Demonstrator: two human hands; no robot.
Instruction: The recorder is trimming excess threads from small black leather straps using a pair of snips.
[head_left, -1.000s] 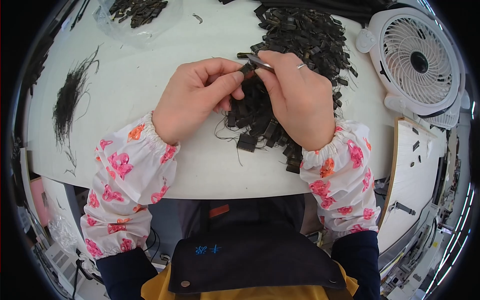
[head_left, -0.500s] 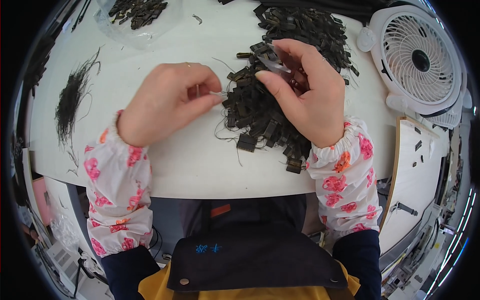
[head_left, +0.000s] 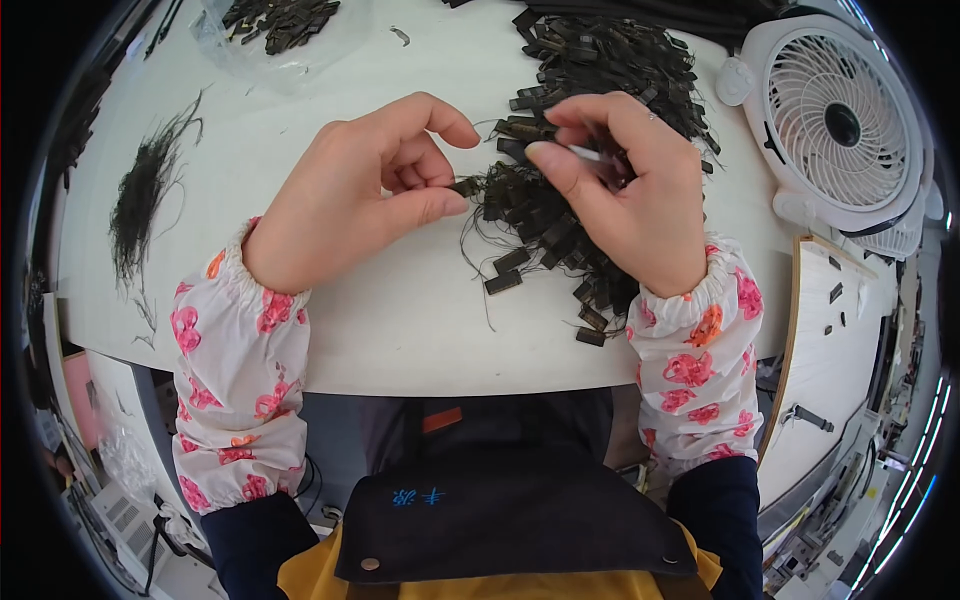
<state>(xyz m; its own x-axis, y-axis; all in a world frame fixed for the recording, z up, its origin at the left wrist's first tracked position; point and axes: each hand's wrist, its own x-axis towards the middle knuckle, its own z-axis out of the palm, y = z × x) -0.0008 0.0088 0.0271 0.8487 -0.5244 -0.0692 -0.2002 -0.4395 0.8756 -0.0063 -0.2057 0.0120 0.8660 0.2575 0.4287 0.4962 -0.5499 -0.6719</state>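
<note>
A heap of small dark fabric tabs with loose threads [head_left: 540, 215] lies on the white table, between and beyond my hands. At its left edge my left hand [head_left: 370, 185] is open, thumb and index finger spread. One small dark tab [head_left: 467, 186] lies right by its fingertips; I cannot tell whether they touch it. Over the heap, my right hand [head_left: 640, 185] is closed around metal thread snips [head_left: 592, 154], blurred and mostly hidden by the fingers. Both forearms wear white sleeve covers with a pink and orange print.
A tangle of black cut threads [head_left: 145, 200] lies on the left of the table [head_left: 400, 340]. At the back left is a clear plastic bag [head_left: 345, 50] with more dark tabs. A white fan [head_left: 840, 125] stands at the right, above a board [head_left: 830, 330] with small pieces.
My left hand's thumb and index finger have come apart from a pinch. My right hand has shifted slightly right with the snips. Tabs along the heap's left edge have moved right.
</note>
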